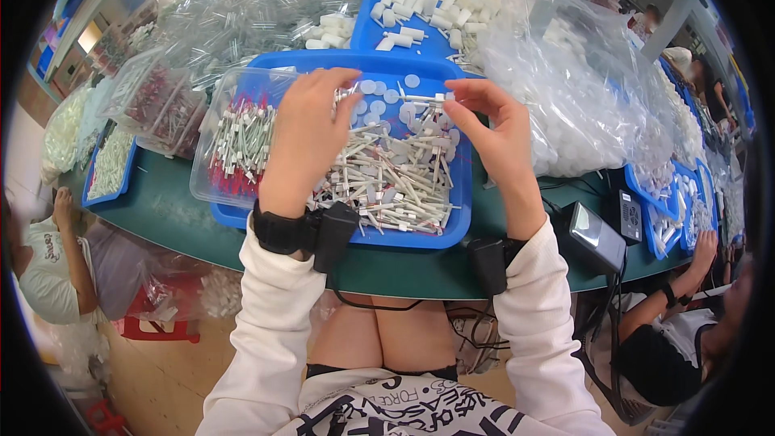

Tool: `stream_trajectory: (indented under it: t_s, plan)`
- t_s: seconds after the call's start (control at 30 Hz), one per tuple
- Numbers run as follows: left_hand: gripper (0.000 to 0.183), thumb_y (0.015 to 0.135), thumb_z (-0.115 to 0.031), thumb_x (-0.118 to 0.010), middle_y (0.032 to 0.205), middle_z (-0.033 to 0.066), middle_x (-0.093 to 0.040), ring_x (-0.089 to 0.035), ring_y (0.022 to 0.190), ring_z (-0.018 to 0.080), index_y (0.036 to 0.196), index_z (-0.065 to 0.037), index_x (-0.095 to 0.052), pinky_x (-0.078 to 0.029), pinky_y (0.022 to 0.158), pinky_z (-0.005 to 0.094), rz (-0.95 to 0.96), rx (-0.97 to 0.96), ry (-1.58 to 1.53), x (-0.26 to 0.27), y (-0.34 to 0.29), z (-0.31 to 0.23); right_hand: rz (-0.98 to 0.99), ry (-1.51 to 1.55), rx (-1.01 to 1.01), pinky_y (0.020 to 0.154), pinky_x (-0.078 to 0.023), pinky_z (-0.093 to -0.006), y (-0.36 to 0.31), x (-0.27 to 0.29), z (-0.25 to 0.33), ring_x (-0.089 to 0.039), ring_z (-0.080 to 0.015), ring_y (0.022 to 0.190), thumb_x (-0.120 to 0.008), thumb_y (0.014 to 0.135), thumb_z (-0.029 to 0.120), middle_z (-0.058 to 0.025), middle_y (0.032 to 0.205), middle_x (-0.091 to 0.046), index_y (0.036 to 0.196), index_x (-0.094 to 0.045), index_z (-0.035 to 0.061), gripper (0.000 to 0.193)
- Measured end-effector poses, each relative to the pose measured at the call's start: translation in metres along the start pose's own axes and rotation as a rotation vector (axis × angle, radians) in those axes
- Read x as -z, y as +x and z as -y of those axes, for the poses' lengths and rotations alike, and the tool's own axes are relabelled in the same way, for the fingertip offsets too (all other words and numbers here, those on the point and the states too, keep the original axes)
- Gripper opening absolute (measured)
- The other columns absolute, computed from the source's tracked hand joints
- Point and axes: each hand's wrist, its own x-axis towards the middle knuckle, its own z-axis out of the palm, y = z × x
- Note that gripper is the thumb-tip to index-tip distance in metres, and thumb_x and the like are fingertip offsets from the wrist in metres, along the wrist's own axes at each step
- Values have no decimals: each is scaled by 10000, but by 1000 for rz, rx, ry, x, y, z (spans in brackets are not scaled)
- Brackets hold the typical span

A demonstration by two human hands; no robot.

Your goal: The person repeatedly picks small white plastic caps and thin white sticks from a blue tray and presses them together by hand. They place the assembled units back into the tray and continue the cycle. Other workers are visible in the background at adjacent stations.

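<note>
My right hand (502, 131) pinches the end of a thin white stick-like part (421, 100) with a small block on it, above the far right of a blue tray (464, 194). My left hand (311, 133) is curled over the tray's left side, its fingertips together on something small that I cannot make out. Below my hands lies a heap of white stick-like parts (395, 182) with thin reddish wires. Translucent round discs (376, 89) lie behind and among them. A clear plastic box (202, 165) of similar white parts with pink-red ends overlaps the tray's left edge.
Behind stands another blue tray (367, 32) with white cylinders (404, 36), beside a pile of clear plastic tubes (234, 24). A large clear bag (557, 105) bulges at right. A power bank (596, 236) with cables sits on the green table (161, 194). Other people work at both sides.
</note>
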Motion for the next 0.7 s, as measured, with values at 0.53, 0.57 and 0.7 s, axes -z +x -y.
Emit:
stream_trajectory:
  t_s: [0.53, 0.57, 0.7]
  plan:
    - [111, 798, -91, -629, 794, 129, -648, -601, 827, 317, 873, -10, -631, -489, 731, 407, 285, -13, 330, -20, -16, 10, 323, -737, 34, 834, -484, -394, 75, -14, -25, -629, -322, 931, -593, 762, 89, -148, 983, -671, 924, -718, 93, 205]
    - [114, 815, -83, -618, 791, 130, -649, -609, 810, 304, 902, -8, -613, -489, 721, 390, 229, 2, 262, -20, -14, 8, 366, -747, 66, 831, -487, -397, 79, -18, -32, -631, -317, 932, -590, 762, 84, -136, 979, -677, 919, -717, 94, 202]
    - [129, 882, -42, -554, 803, 116, -663, -627, 737, 209, 1007, -14, -555, -474, 673, 312, 68, 150, -131, -24, -8, 1, 481, -844, 200, 805, -501, -386, 88, -26, -51, -641, -300, 889, -615, 759, 96, -124, 935, -685, 929, -706, 71, 194]
